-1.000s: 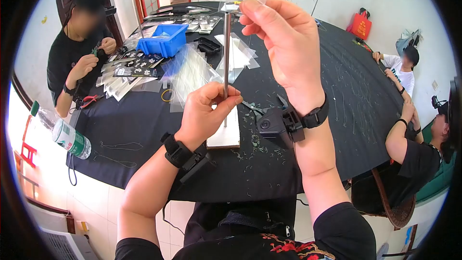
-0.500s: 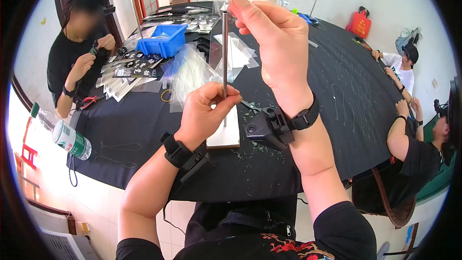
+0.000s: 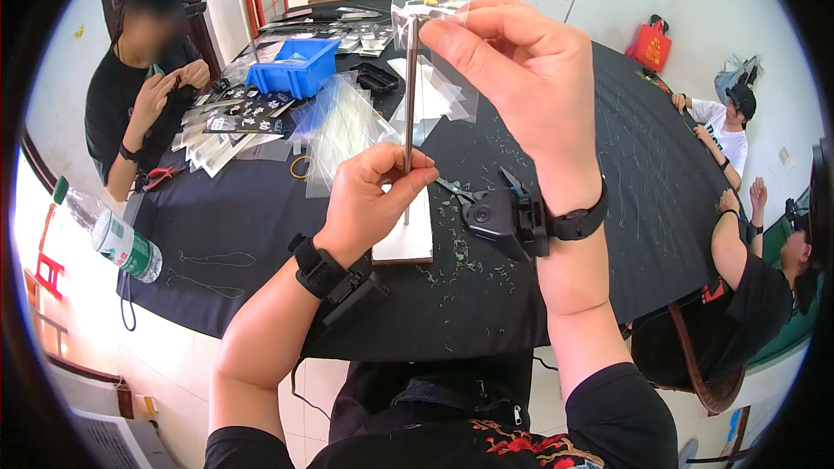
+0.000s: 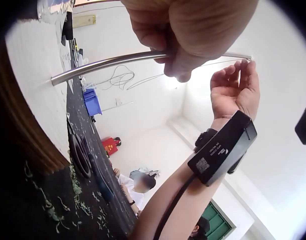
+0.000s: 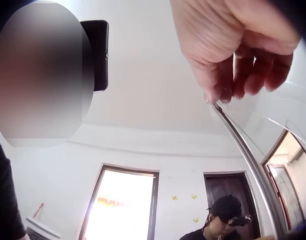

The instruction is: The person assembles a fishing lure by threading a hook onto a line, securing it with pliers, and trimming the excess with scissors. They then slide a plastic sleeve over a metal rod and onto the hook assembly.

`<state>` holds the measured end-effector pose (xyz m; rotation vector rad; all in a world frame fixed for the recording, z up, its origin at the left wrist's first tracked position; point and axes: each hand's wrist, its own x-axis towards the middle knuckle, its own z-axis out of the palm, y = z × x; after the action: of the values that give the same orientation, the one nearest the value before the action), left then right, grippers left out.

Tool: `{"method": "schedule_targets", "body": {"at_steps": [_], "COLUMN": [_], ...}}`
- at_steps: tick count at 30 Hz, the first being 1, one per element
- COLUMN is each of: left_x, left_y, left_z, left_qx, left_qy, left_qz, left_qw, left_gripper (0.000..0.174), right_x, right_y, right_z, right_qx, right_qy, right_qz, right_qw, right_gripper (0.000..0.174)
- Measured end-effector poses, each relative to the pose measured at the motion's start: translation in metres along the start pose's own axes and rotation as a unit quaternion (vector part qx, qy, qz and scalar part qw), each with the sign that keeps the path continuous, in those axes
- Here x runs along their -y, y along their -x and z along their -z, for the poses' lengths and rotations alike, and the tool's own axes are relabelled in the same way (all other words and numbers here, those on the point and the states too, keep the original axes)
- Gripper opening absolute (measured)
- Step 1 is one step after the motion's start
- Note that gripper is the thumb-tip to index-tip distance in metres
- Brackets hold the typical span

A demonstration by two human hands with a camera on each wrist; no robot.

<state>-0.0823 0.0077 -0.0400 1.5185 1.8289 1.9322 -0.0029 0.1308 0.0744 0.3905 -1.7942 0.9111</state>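
Note:
A thin metal rod [image 3: 409,104] stands upright on a white block [image 3: 403,247] with a brown edge. My left hand [image 3: 369,200] pinches the rod low down between thumb and fingers; in the left wrist view the rod [image 4: 110,61] passes through that hand [image 4: 193,35]. At the rod's top, my right hand [image 3: 530,78] has thumb and forefinger pinched together. In the right wrist view, its fingertips [image 5: 213,97] meet the tip of the rod [image 5: 243,150], where a thin thread runs alongside. A small clear bag shows behind the rod top.
Cutters [image 3: 465,195] and green scraps lie right of the block. Beyond are clear plastic sleeves [image 3: 343,135], a black tray [image 3: 376,78], a blue bin [image 3: 295,69] and printed cards [image 3: 248,122]. A bottle [image 3: 126,247] stands left. Other people sit around the table.
My right hand moved left by the rod top, then back right and slightly lower, with its thumb now beside the tip. My left hand stays on the rod.

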Motion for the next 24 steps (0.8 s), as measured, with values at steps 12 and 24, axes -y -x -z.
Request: {"method": "schedule_targets", "body": {"at_steps": [12,24], "left_x": [0.005,0.006], "left_y": [0.000,-0.003], "left_z": [0.002,-0.003], "left_qx": [0.027,-0.094], "left_qy": [-0.030,0.057], "left_qz": [0.030,-0.070], "left_qw": [0.999,0.991], "left_gripper": [0.008,0.020], "right_x": [-0.002,-0.037], "right_y": [0.006,0.020], "right_z": [0.016,0.014], "right_qx": [0.321,0.429], "right_qy": [0.152,0.121], "right_qz": [-0.117,-0.073], "right_qw": [0.927,0.892], "right_gripper": [0.018,0.020]}}
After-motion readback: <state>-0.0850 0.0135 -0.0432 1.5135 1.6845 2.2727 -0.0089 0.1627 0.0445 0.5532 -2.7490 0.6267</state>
